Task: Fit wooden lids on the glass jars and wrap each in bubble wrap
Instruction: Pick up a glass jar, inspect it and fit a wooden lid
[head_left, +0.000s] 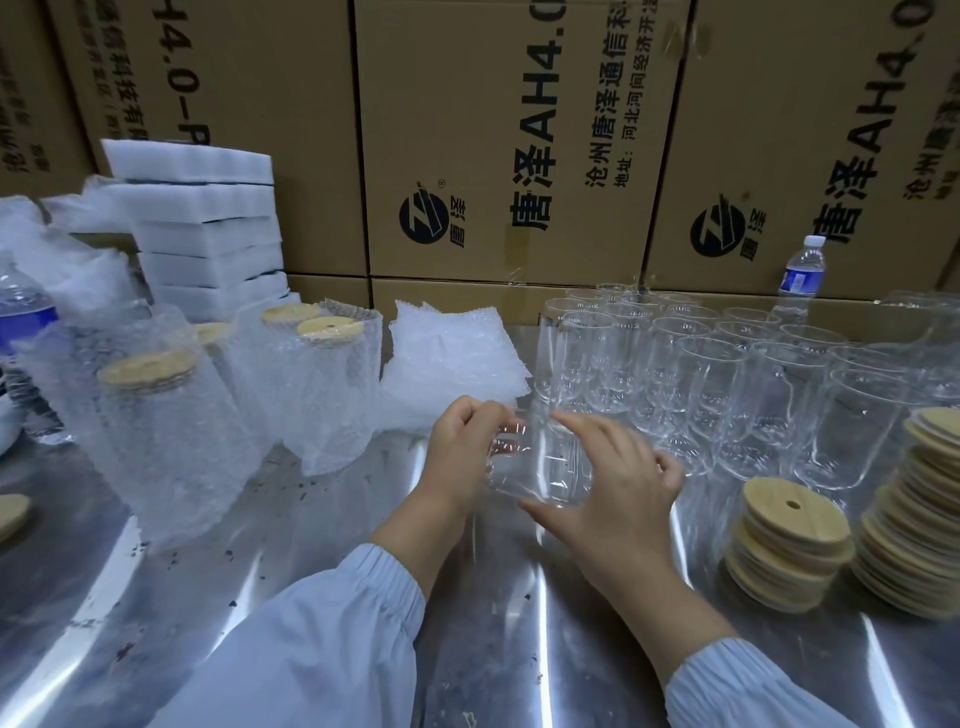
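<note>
A lidless glass jar (540, 467) sat between both hands, tilted, low over the steel worktop (322, 525); whether it touched the surface could not be told. The left hand (465, 452) curled its fingers round the jar's left side. The right hand (623, 493) spanned the other side, thumb beneath and index finger over the top. Loose bubble wrap (452, 364) lay just behind the hands. Empty jars (727, 395) stood to the right, wooden lids (789, 540) stacked near them, and wrapped jars (171, 415) stood well to the left.
</note>
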